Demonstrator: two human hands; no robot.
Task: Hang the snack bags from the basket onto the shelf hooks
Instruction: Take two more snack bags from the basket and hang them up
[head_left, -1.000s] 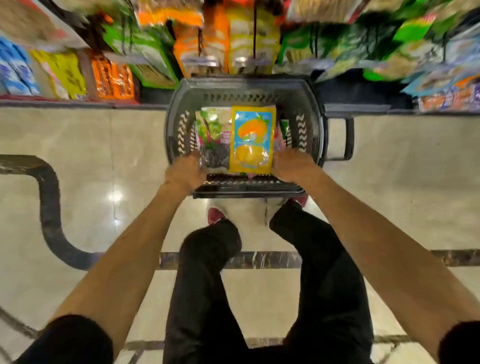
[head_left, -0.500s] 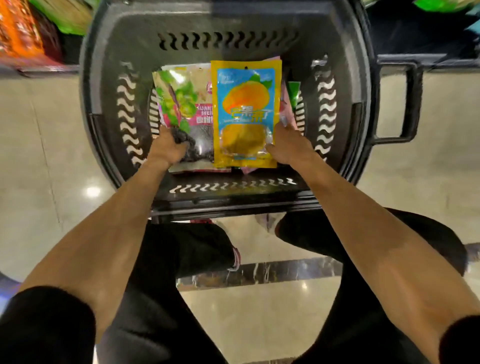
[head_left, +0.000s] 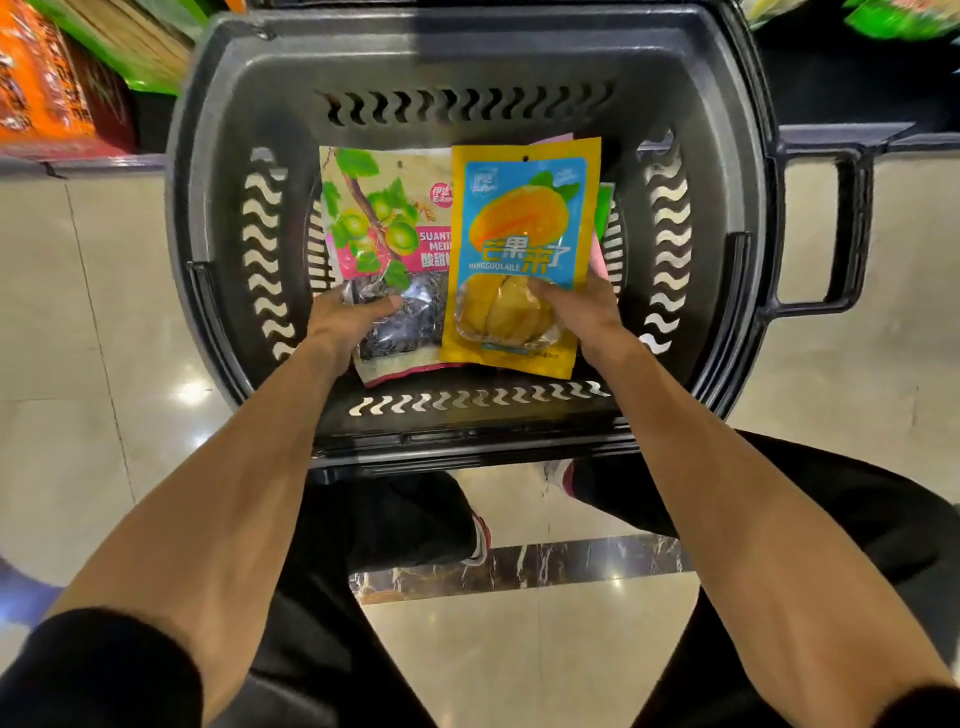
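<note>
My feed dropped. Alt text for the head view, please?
Both hands are inside a dark basket on the floor: the left hand grips a plum bag, and the right hand grips a yellow mango bag that overlaps the plum bag's right edge. Edges of other bags show beneath, and blurred shelf packs lie beyond.

One head-worn camera looked steeply down from close above the basket, facing forward toward the shelf at the top edge

One basket, one mango bag, one plum bag, two hands
</note>
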